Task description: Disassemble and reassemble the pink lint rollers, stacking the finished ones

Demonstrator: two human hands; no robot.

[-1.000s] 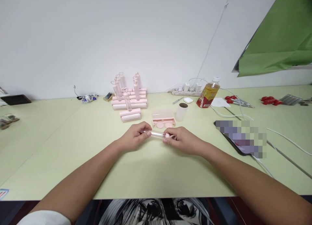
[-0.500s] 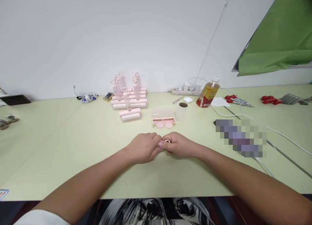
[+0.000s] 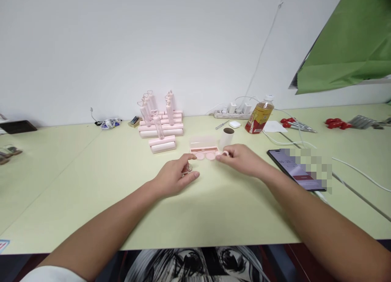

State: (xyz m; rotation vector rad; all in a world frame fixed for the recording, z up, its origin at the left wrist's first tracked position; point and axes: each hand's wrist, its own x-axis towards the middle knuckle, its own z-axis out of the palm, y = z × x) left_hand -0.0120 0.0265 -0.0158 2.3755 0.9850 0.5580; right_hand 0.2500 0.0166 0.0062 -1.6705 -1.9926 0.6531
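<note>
In the middle of the table, my left hand (image 3: 175, 177) is curled with its thumb and index finger apart. Tucked inside it is a small clear piece with a round end (image 3: 189, 168), mostly hidden by the fingers. My right hand (image 3: 241, 159) pinches a small pale pink ring-like piece (image 3: 225, 153) between thumb and fingers. Between and just beyond both hands lies an open pink case (image 3: 204, 143) with a see-through lid. Two round pink discs (image 3: 210, 156) show at its front. Right behind my right hand stands a white cardboard tube (image 3: 225, 139).
Pink lint rollers with clear, heart-topped handles (image 3: 163, 144) stand in rows at back left. A drink bottle (image 3: 259, 117), power strip (image 3: 232, 114) and red-handled pliers (image 3: 297, 125) are at the back right. A phone (image 3: 295, 170) with cables lies right of my hand.
My hands were together and have parted. The right one moved right and forward with the small ring-like piece; the left one opened somewhat, showing the clear piece inside.
</note>
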